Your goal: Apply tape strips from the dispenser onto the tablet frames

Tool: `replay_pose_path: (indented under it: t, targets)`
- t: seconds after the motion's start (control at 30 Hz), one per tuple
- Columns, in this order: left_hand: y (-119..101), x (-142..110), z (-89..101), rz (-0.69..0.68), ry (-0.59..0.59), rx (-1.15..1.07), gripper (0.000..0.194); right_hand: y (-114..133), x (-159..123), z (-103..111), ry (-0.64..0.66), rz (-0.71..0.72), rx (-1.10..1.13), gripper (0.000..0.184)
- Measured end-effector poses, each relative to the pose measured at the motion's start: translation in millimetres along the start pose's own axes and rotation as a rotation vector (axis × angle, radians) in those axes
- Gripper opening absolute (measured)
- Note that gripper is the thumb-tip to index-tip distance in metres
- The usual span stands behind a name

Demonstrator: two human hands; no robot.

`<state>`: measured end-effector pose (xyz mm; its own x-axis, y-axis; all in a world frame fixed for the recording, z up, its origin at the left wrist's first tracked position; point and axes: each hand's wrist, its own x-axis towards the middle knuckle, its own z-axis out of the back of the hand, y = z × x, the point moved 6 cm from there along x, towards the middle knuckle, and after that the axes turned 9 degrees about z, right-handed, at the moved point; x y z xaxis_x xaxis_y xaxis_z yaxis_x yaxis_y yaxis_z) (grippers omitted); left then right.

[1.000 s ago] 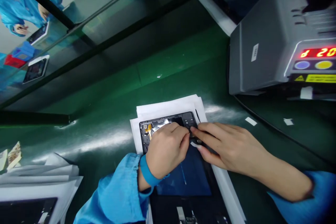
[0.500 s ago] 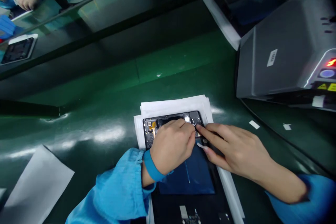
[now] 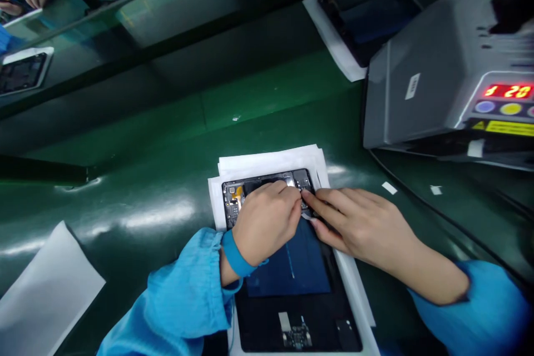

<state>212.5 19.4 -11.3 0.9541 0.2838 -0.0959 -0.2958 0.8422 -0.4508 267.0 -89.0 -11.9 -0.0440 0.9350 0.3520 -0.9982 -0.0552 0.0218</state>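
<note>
Left hand [image 3: 265, 225] and right hand [image 3: 354, 225] pinch close together at the corner of an open phone [image 3: 236, 200] on white paper [image 3: 267, 158]; what they hold is hidden.

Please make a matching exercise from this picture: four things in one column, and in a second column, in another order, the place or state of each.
Things:
1. Wrist strap
2. Machine display
3. White paper sheets
4. Right hand

Places or states:
A. Touches the open electronic device
B. Shows red digits
C. Worn just above the left hand
D. Lie under the device

Right pairs: 1-C, 2-B, 3-D, 4-A
</note>
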Motion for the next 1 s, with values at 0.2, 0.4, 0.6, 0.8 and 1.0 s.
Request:
replay_pose_path:
  t: [0.2, 0.4, 0.6, 0.8, 1.0]
  targets:
    - [0, -1, 0.3, -0.008, 0.006, -0.011, 0.017, -1, -3, 0, -0.072, 0.017, 0.054, 0.027]
    - [0, 0, -0.5, -0.056, -0.003, -0.038, 0.017, -2, -2, 0, -0.061, -0.003, 0.079, 0.024]
    - [2, 0, -0.1, -0.056, -0.013, -0.059, 0.014, -13, 7, 6, -0.146, -0.14, 0.089, 0.016]
    - [3, 1, -1.0, -0.039, 0.007, -0.074, 0.016, -13, 11, 4, -0.122, -0.161, -0.014, 0.009]
    - [3, 2, -1.2, -0.028, 0.012, -0.073, 0.017, -12, 10, 1, -0.086, -0.148, 0.024, 0.005]
